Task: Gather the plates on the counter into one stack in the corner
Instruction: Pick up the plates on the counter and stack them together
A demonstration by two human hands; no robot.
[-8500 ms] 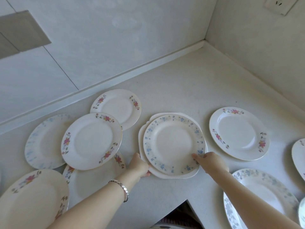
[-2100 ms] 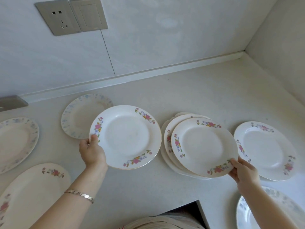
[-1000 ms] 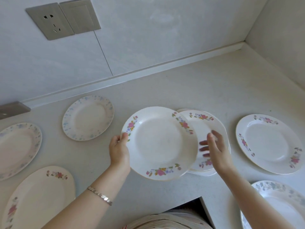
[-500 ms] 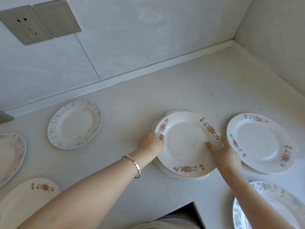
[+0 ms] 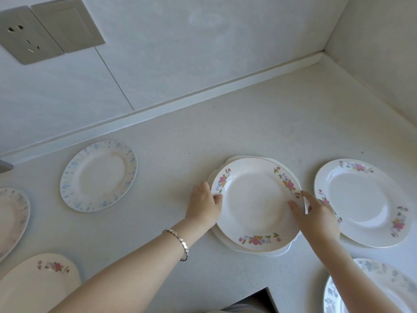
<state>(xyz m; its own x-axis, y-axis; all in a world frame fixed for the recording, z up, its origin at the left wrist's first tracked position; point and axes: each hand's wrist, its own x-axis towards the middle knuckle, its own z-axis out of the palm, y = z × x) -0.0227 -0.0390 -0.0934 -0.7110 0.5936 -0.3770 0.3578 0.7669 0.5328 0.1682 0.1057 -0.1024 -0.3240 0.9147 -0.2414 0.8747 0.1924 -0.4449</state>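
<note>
A stack of plates (image 5: 255, 204) sits mid-counter, topped by a white plate with pink flowers on its rim. My left hand (image 5: 204, 205) grips the stack's left edge, thumb on the rim. My right hand (image 5: 316, 214) holds its right edge, fingers over the top plate. Another pink-flowered plate (image 5: 363, 206) lies just to the right. A blue-patterned plate (image 5: 98, 176) lies alone at the left. More plates show at the frame edges: far left (image 5: 12, 219), bottom left (image 5: 38, 283) and bottom right (image 5: 374, 290).
The white counter (image 5: 259, 123) runs back to the wall corner (image 5: 321, 56) at the upper right. A grey socket and switch plate (image 5: 45, 30) sit on the back wall. The counter's front edge has a notch (image 5: 259, 299) below the stack.
My left hand carried the pink-flowered plate rightward and set it on the stack. Both hands now hold the stack's edges.
</note>
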